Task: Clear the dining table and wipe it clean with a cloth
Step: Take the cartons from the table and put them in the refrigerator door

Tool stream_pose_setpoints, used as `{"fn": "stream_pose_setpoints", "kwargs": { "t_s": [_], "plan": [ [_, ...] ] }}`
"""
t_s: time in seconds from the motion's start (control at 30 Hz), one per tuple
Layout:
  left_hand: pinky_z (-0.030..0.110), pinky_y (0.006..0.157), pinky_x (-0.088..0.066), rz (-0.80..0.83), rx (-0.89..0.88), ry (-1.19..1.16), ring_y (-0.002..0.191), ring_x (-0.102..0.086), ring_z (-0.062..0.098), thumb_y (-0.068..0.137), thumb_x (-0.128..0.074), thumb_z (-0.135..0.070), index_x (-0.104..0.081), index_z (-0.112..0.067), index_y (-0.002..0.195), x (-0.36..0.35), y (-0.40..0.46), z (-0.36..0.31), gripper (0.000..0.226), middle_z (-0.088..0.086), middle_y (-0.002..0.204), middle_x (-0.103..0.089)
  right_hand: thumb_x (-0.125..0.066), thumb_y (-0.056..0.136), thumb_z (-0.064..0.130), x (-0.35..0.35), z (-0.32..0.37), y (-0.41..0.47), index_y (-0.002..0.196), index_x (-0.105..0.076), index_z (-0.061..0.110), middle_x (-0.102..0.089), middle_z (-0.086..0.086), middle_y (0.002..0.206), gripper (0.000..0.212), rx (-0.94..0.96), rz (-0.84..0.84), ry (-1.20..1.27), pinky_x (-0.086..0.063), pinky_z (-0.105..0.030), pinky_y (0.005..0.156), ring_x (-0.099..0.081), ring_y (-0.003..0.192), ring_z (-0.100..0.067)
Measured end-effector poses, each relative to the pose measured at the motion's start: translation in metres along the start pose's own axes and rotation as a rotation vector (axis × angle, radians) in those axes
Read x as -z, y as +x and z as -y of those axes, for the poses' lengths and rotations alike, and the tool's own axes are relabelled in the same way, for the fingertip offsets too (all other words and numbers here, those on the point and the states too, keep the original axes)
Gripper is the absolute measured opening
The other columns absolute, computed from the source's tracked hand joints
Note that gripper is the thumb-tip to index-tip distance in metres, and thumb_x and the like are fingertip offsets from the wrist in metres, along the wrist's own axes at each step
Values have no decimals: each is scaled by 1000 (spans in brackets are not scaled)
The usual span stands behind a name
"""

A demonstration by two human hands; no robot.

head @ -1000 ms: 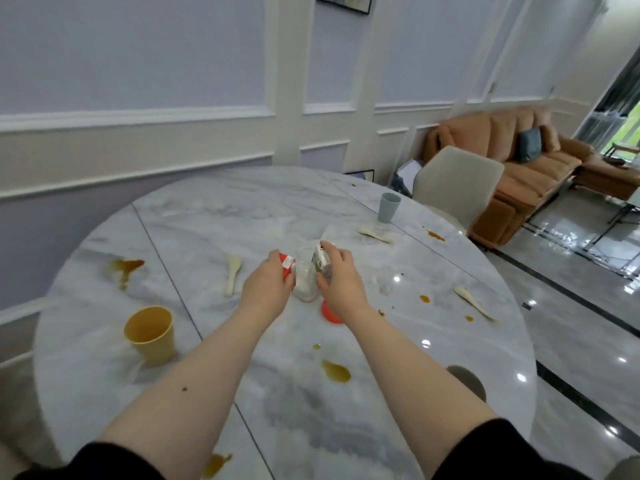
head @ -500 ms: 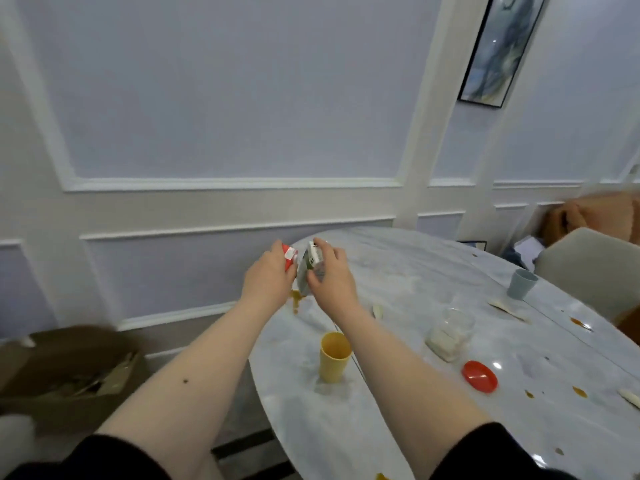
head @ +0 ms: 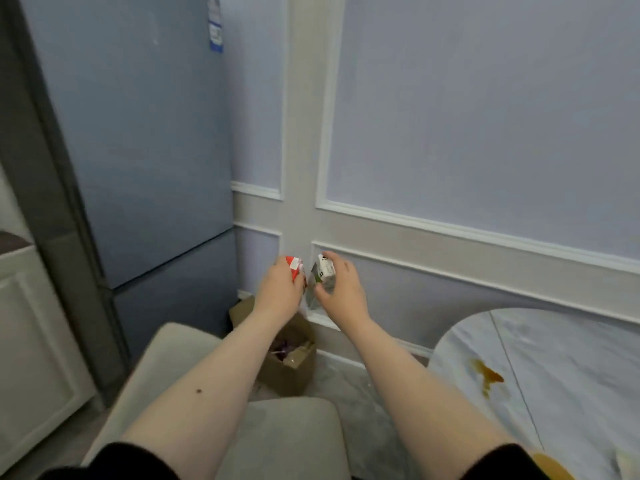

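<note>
My left hand [head: 280, 289] grips a small red and white carton [head: 294, 266]. My right hand [head: 341, 289] grips a white and green carton [head: 323, 275]. Both hands are held out side by side, above an open cardboard box [head: 289, 358] that stands on the floor by the wall with rubbish inside it. The marble dining table [head: 554, 358] shows only at the lower right, with brown sauce stains [head: 486, 374] on its top.
A beige chair [head: 221, 410] stands right below my arms, between me and the box. A tall blue-grey fridge [head: 138, 150] fills the left side. The panelled wall runs behind the box and the table.
I have turned left, away from the table, carrying both cartons. The cups, jar and red lid have left the view; the fridge, chair and cardboard box now lie ahead.
</note>
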State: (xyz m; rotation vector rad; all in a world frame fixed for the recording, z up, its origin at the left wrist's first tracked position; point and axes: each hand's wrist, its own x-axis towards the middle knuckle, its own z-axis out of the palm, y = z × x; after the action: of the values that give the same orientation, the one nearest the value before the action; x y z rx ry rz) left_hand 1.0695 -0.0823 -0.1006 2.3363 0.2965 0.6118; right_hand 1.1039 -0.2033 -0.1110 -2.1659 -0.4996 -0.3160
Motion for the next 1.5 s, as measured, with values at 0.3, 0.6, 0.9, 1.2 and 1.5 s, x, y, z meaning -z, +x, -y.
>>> {"fn": "stream_pose_setpoints", "kwargs": {
  "t_s": [0.3,0.6,0.9,1.2,1.5],
  "plan": [
    [39,81,-46,-303,255,148,101,-59,35,96,-43,-34,-45,-6,121,165,10,157,37,16,113,-60,-69,79,18,-184,144,24,123,-41,30,-53,2,119,54,166,260,180,-54,-37,89,-55,104,-14],
    [41,78,-47,-356,393,184,95,-60,37,94,-48,-30,-50,-5,111,311,18,334,30,18,104,-62,-69,80,24,-372,284,23,128,-37,27,-44,0,123,58,267,445,143,-48,-29,82,-55,105,-19],
    [35,73,-48,-315,387,195,91,-62,30,93,-49,-34,-49,-10,114,361,64,427,32,12,101,-64,-65,84,41,-462,321,63,132,-36,20,-39,-2,125,59,190,438,-28,-53,-37,83,-54,105,-22],
    [37,76,-49,-239,307,253,89,-62,29,93,-48,-36,-51,-12,106,356,171,472,27,11,98,-65,-50,89,54,-510,313,171,134,-38,15,-48,-6,130,60,298,368,-483,-42,-37,94,-47,119,-24],
    [36,76,-52,-110,222,207,91,-63,25,93,-50,-34,-46,-12,120,338,250,498,35,9,105,-64,-45,92,52,-538,300,231,136,-37,14,-38,-4,140,59,321,417,-623,-50,-36,84,-52,116,-23]
  ]
}}
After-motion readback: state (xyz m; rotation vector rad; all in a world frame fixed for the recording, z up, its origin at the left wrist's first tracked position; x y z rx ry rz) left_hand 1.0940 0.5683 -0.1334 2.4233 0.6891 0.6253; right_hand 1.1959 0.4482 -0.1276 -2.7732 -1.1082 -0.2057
